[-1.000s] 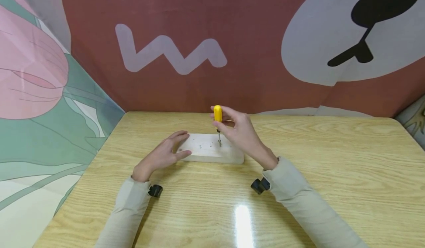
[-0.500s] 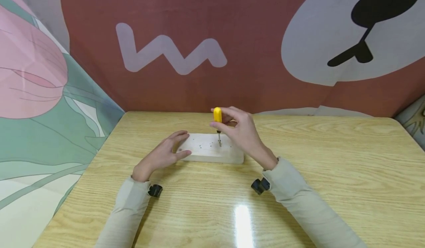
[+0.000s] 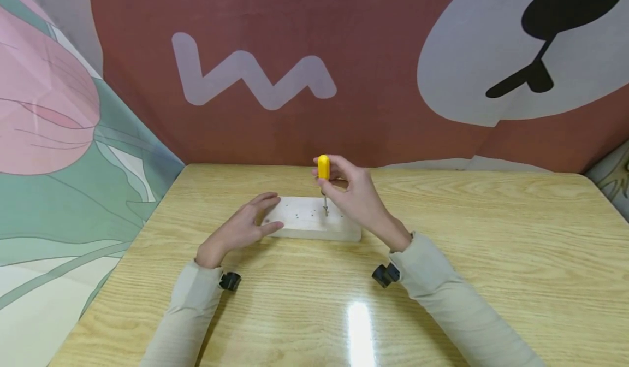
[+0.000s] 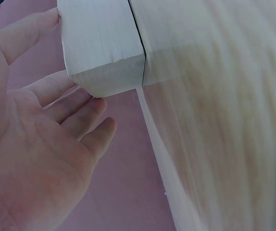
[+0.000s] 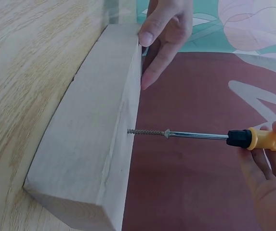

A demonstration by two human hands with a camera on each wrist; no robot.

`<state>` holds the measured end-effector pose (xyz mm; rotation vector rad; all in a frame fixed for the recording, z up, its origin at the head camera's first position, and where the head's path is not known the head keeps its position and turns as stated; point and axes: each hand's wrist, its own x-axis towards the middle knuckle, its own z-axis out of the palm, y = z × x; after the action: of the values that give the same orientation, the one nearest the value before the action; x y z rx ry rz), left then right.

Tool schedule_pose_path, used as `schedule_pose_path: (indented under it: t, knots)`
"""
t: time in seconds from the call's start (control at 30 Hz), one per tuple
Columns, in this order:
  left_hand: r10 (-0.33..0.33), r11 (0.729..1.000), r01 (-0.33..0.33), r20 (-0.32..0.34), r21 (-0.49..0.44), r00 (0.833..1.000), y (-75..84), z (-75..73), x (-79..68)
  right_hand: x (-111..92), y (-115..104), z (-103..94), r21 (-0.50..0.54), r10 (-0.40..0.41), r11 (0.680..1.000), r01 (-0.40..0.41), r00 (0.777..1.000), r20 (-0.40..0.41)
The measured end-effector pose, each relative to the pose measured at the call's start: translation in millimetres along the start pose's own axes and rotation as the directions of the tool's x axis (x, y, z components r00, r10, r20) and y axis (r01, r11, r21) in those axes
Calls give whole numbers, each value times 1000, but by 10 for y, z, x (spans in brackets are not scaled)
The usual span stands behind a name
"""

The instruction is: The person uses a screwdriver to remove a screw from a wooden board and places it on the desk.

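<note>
As I look down through the head camera, the pale beige sleeves (image 3: 454,296) reach in behind the two hands, and I see a black wrist camera (image 3: 385,274) at the inner side of each cuff. My left hand (image 3: 241,225) is unclenched, its fingers loosely spread; thumb and fingertips touch the left end of the pale wooden block (image 3: 300,211). My right hand (image 3: 356,192) grasps the yellow-handled screwdriver (image 3: 324,167) between thumb and fingers, the shaft running down below them, nearly upright. From the right wrist view I make out a threaded countersunk screw (image 5: 147,132) under that hand, its head against the screwdriver's tip and its point at the block's holed face, most of the thread bare.

The block lies flat between my two hands, its far right part hidden behind the right one. Small dark holes (image 3: 297,216) dot the face, most of them between the left fingertips and the screw. Under both hands I have a light wood-grained table (image 3: 491,236). Beyond them stands a reddish-brown printed backdrop (image 3: 373,110) with a white zigzag (image 3: 241,66) straight ahead; well to the left of my left hand, a pink flower (image 3: 44,99) is printed over green leaves.
</note>
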<state>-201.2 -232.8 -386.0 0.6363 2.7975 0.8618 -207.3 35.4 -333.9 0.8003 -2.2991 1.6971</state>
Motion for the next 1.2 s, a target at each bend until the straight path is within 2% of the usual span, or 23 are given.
schedule_pose_path:
  t: [0.17,0.4,0.57,1.0,1.2]
  knots:
    - [8,1000,-8,-4,5,1000,7,-7,6,5,8,8,-2,15,1000,-15,1000,-12]
    - [9,1000,-9,-4,4,1000,4,-13,8,5,18,19,-75,-25,997,19,996,-82]
    - [6,1000,-6,-2,5,1000,3,-8,7,-9,19,8,-80,-25,997,16,994,-106]
    - [-7,1000,7,8,-5,1000,12,-5,-2,-10,8,34,-19,-1,1000,0,999,-39]
    - [-4,1000,4,6,-4,1000,16,-6,5,-17,5,33,-36,6,999,-8,998,-55]
